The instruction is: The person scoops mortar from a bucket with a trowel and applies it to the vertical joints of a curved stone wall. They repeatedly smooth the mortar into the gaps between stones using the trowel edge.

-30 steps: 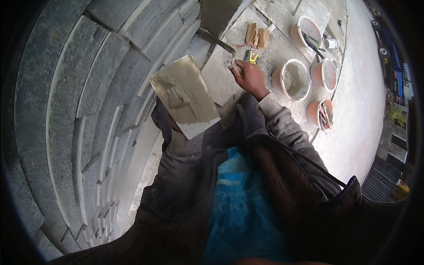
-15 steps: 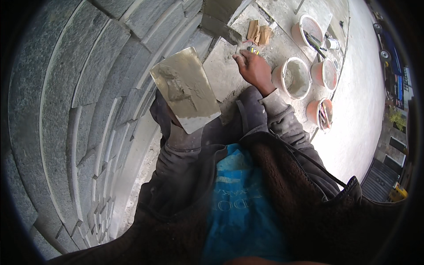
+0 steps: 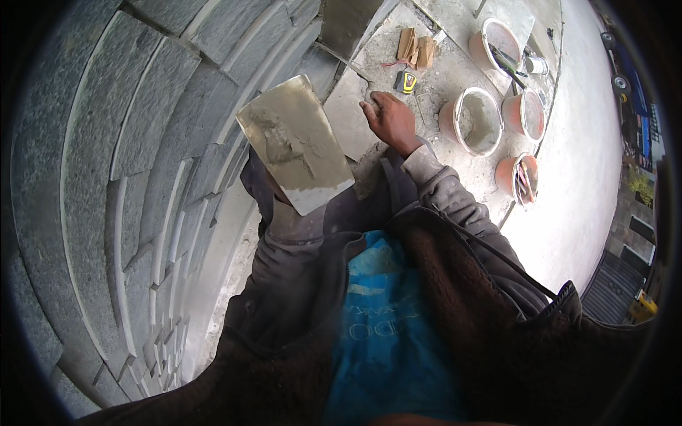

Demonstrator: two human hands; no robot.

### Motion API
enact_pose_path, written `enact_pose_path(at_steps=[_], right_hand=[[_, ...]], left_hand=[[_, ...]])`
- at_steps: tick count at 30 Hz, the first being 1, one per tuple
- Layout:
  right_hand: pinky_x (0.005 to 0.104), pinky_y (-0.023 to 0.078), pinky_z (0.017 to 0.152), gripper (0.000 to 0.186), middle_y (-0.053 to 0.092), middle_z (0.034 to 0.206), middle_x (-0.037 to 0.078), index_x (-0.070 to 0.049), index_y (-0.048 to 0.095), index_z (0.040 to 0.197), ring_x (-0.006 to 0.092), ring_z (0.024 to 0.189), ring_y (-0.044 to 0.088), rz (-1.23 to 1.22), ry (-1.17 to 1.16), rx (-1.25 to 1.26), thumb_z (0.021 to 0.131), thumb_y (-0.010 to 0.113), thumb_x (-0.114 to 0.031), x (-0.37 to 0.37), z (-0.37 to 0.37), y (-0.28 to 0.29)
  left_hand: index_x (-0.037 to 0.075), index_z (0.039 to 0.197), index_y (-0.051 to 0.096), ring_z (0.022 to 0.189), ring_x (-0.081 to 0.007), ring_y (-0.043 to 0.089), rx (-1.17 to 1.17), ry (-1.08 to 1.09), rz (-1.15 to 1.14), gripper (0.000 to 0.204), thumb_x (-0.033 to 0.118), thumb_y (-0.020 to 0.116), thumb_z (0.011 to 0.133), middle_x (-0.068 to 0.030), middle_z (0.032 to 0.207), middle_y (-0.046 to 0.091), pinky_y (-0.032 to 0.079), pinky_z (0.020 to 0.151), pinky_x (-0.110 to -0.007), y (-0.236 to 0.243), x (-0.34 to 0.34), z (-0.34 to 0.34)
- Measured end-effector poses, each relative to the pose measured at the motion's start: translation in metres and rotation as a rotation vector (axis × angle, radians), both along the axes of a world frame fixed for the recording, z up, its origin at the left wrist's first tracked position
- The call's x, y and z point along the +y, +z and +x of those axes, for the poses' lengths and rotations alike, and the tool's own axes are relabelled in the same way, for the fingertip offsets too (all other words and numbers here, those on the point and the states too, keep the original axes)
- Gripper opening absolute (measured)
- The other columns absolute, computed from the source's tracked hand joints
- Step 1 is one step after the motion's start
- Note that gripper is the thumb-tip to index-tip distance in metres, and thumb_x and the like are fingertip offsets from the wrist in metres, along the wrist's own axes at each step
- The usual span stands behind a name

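Note:
My left hand [image 3: 257,186] is mostly hidden under a rectangular stone slab [image 3: 295,142] that it holds up, with grey mortar spread over the slab's upper face. My right hand [image 3: 389,119] reaches forward, its fingers apart and resting on the edge of a flat grey tile [image 3: 348,117] lying on the ground. A yellow tape measure [image 3: 406,82] lies on the ground just beyond the right hand, not touching it.
A curved wall of grey stone blocks [image 3: 128,142] fills the left side. Several orange buckets stand to the right, one with mortar [image 3: 474,121], others holding tools [image 3: 522,177]. Small wooden blocks [image 3: 415,48] lie past the tape measure. A pale pavement [image 3: 582,177] runs at right.
My right hand was at the tape measure and now lies lower, on the flat tile, while the tape measure stays on the ground. The slab stays held up in my left hand.

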State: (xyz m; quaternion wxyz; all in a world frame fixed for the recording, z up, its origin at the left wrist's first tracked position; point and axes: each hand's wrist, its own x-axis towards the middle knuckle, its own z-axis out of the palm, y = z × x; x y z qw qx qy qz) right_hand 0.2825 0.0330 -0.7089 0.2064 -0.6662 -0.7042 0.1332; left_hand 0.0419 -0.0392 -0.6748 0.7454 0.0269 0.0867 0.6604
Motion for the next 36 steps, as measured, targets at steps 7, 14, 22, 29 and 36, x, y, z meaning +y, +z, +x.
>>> enact_pose_path(at_steps=[7, 14, 22, 29, 36], right_hand=[[0.0504, 0.054, 0.074, 0.032, 0.071, 0.1, 0.016, -0.007, 0.069, 0.108, 0.0408, 0.088, 0.069, -0.009, -0.019, 0.007, 0.094, 0.068, -0.036, 0.006, 0.003, 0.001], [0.0468, 0.055, 0.072, 0.033, 0.071, 0.099, 0.016, -0.005, 0.07, 0.106, 0.0392, 0.087, 0.07, 0.156, -0.043, 0.032, 0.092, 0.073, -0.035, 0.006, -0.002, 0.022], [0.0429, 0.056, 0.07, 0.033, 0.072, 0.097, 0.015, -0.003, 0.072, 0.103, 0.038, 0.084, 0.07, 0.219, -0.011, 0.02, 0.091, 0.075, -0.034, -0.012, -0.001, 0.036], [0.0501, 0.055, 0.069, 0.028, 0.071, 0.093, 0.015, -0.007, 0.07, 0.101, 0.0404, 0.082, 0.07, -0.002, 0.034, -0.054, 0.092, 0.069, -0.034, -0.001, 0.002, 0.004], [0.0534, 0.053, 0.069, 0.032, 0.069, 0.089, 0.021, -0.006, 0.065, 0.094, 0.0451, 0.081, 0.067, -0.116, 0.003, -0.088, 0.097, 0.063, -0.037, 0.016, 0.007, 0.016]], left_hand=[[0.013, 0.151, 0.043, 0.122, -0.031, 0.062, -0.226, -0.023, -0.016, 0.055, 0.048, 0.044, 0.108, -0.0121, 0.142, 0.056, 0.055, 0.097, -0.048, -0.008, -0.005, 0.002], [0.012, 0.151, 0.042, 0.122, -0.0307, 0.062, -0.149, -0.019, -0.023, 0.056, 0.047, 0.046, 0.107, -0.0128, 0.143, 0.055, 0.055, 0.098, -0.048, -0.001, -0.002, 0.003], [0.012, 0.154, 0.039, 0.125, -0.0337, 0.061, -0.2, -0.055, 0.034, 0.062, 0.048, 0.052, 0.105, -0.0149, 0.146, 0.054, 0.055, 0.099, -0.051, -0.006, 0.005, 0.0], [0.014, 0.155, 0.039, 0.128, -0.034, 0.059, -0.312, -0.105, 0.004, 0.066, 0.052, 0.053, 0.103, -0.0141, 0.148, 0.053, 0.054, 0.101, -0.053, -0.03, -0.003, 0.0], [0.013, 0.153, 0.04, 0.126, -0.0299, 0.06, 0.511, 0.019, -0.057, 0.059, 0.048, 0.049, 0.106, -0.0122, 0.145, 0.054, 0.054, 0.1, -0.048, 0.01, -0.003, -0.002]])
